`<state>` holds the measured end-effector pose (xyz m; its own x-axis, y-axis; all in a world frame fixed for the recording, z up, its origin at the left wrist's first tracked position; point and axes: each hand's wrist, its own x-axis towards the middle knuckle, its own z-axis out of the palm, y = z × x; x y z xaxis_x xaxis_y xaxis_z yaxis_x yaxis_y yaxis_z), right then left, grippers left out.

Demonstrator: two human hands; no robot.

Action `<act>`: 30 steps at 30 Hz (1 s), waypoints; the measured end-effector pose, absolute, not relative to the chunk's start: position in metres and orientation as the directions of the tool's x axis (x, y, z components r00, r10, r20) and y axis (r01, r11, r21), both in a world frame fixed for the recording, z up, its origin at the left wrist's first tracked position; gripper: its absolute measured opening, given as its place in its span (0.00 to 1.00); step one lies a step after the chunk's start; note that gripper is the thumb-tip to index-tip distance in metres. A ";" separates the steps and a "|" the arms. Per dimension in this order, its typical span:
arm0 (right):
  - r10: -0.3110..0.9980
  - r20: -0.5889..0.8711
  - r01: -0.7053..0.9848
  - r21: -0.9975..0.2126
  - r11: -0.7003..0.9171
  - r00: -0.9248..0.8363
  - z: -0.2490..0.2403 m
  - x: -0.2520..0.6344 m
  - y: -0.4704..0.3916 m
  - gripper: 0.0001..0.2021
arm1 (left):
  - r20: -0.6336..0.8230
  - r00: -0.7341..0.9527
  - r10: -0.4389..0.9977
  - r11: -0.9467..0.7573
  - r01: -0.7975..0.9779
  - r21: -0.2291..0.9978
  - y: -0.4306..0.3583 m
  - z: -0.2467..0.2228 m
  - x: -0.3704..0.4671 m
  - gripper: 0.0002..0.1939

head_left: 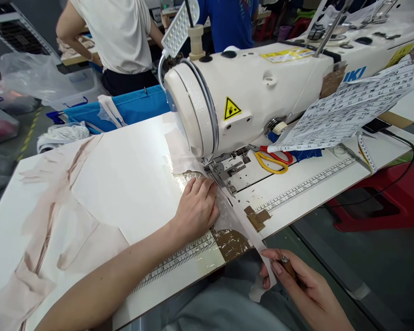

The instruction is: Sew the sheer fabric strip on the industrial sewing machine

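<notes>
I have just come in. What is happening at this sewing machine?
A person is handling pale fabric at the sewing machine. The left hand rests beside the presser foot. The right hand pinches the fabric strip's near end and holds a wooden-handled tool. Scissors lie on the table.

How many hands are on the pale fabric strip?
2: the left hand rests on the strip by the sewing machine; the right hand pinches its lower end.

My left hand (pixel 198 202) could slide leftward over the bench (pixel 134 156) up to the loose cloth (pixel 89 241); forward, the sewing machine (pixel 255 87) blocks me, scissors (pixel 275 161) lying rightward.
</notes>
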<state>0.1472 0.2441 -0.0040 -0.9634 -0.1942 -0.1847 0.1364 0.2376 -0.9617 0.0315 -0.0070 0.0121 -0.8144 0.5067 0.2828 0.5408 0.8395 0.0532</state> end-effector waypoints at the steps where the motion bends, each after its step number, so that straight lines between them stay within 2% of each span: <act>1: -0.175 -0.159 0.102 -0.951 0.293 -0.972 -0.003 0.148 0.246 0.12 | 0.285 -0.817 0.501 0.843 0.535 0.055 -0.007 0.012 0.031 0.20; 5: -0.209 -0.077 -0.036 -0.871 0.491 -0.975 0.001 0.149 0.257 0.12 | 0.307 -0.820 0.483 0.850 0.524 0.062 -0.010 0.009 0.027 0.20; 9: -0.320 0.066 -0.238 -0.809 0.537 -0.945 0.015 0.145 0.260 0.13 | 0.322 -0.817 0.479 0.847 0.526 0.075 -0.015 0.004 0.021 0.19; 13: -0.479 0.221 -0.441 -0.795 0.415 -0.850 0.051 0.127 0.241 0.18 | 0.337 -0.799 0.499 0.840 0.541 0.039 -0.019 0.001 0.010 0.17; 17: -0.610 0.435 -0.625 -0.770 0.130 -0.662 0.093 0.105 0.207 0.13 | 0.232 -0.824 0.517 0.855 0.507 -0.104 -0.021 0.008 -0.004 0.15; 20: -0.664 0.435 -0.619 -0.783 0.054 -0.608 0.104 0.099 0.191 0.13 | 0.200 -0.844 0.497 0.868 0.478 -0.136 -0.021 0.013 -0.012 0.11; 22: -0.664 0.398 -0.614 -0.780 0.118 -0.633 0.096 0.099 0.188 0.13 | 0.257 -0.856 0.449 0.891 0.451 -0.057 -0.024 0.013 -0.016 0.08; 25: -0.587 0.352 -0.603 -0.736 0.308 -0.729 0.072 0.095 0.194 0.14 | 0.358 -0.871 0.337 0.890 0.419 0.180 -0.030 0.006 -0.019 0.06; 28: -0.486 0.253 -0.505 -0.700 0.505 -0.836 0.048 0.082 0.205 0.14 | 0.408 -0.869 0.281 0.792 0.449 0.413 -0.037 -0.001 -0.022 0.09; 30: -0.412 0.224 -0.450 -0.652 0.610 -0.883 0.036 0.071 0.209 0.14 | 0.412 -0.869 0.273 0.724 0.468 0.506 -0.039 -0.002 -0.023 0.12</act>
<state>0.0707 0.2094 0.0358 -0.8833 -0.4119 0.2239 -0.4499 0.6103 -0.6520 -0.0229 -0.0387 -0.0025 -0.8691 0.2734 0.4123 0.4680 0.7243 0.5063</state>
